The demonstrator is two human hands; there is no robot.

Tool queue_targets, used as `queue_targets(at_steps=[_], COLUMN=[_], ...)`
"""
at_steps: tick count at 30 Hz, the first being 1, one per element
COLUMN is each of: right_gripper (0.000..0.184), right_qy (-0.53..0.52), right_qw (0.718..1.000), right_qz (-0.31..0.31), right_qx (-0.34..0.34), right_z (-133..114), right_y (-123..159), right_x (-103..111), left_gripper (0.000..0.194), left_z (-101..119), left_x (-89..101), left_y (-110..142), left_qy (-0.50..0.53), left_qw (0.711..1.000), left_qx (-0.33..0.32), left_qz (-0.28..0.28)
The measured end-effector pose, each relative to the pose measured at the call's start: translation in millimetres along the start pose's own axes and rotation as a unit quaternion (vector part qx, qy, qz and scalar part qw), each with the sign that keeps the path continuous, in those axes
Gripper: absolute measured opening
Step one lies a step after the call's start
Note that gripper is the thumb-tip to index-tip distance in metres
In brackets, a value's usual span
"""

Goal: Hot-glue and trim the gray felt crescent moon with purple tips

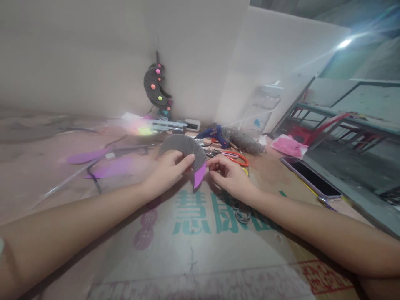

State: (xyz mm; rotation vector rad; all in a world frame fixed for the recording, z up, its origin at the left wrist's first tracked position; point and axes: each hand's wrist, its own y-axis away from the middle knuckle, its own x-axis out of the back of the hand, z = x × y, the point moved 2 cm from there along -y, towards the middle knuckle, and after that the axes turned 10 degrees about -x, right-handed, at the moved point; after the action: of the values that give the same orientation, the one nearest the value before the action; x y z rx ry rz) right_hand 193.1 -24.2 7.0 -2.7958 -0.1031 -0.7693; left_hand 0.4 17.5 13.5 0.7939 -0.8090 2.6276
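Note:
A crescent (183, 143) wrapped in grey yarn is held above the table, its purple tip (200, 175) bare and pointing down. My left hand (170, 168) grips it from the near side, thumb on the grey winding. Close by the purple tip, my right hand (226, 173) has its fingers curled in a pinch; whatever lies between them is too small to make out. Behind the right hand lie orange-handled scissors (240, 158). A loose coil of grey yarn (243, 214) rests under the right wrist.
A finished-looking grey crescent with colored balls (153, 86) stands against the wall. Behind my hands are a blue glue gun (215, 134) and a grey yarn bundle (245, 141). Purple cutouts (87, 156) lie left. A phone (311, 177), a pink packet (289, 146) and a clear bottle (262, 108) are right.

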Motion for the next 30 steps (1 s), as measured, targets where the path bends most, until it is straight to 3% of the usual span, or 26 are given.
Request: queue_targets(at_steps=[18, 25, 30], right_gripper=[0.019, 0.013, 0.028], right_qy=[0.011, -0.047, -0.026], right_qw=[1.000, 0.995, 0.994], right_qz=[0.001, -0.037, -0.064], right_qx=[0.010, -0.075, -0.081], right_z=[1.5, -1.4, -6.7], right_y=[0.6, 4.2, 4.5], right_x=[-0.4, -1.8, -0.7], left_gripper=[0.046, 0.047, 0.047], left_z=[1.8, 2.2, 3.0], left_x=[-0.7, -0.2, -0.2], left_y=[-0.3, 0.8, 0.3], left_qy=[-0.010, -0.007, -0.012], left_qw=[1.000, 1.000, 1.000], left_qx=[-0.001, -0.007, -0.003], left_qz=[-0.013, -0.011, -0.007])
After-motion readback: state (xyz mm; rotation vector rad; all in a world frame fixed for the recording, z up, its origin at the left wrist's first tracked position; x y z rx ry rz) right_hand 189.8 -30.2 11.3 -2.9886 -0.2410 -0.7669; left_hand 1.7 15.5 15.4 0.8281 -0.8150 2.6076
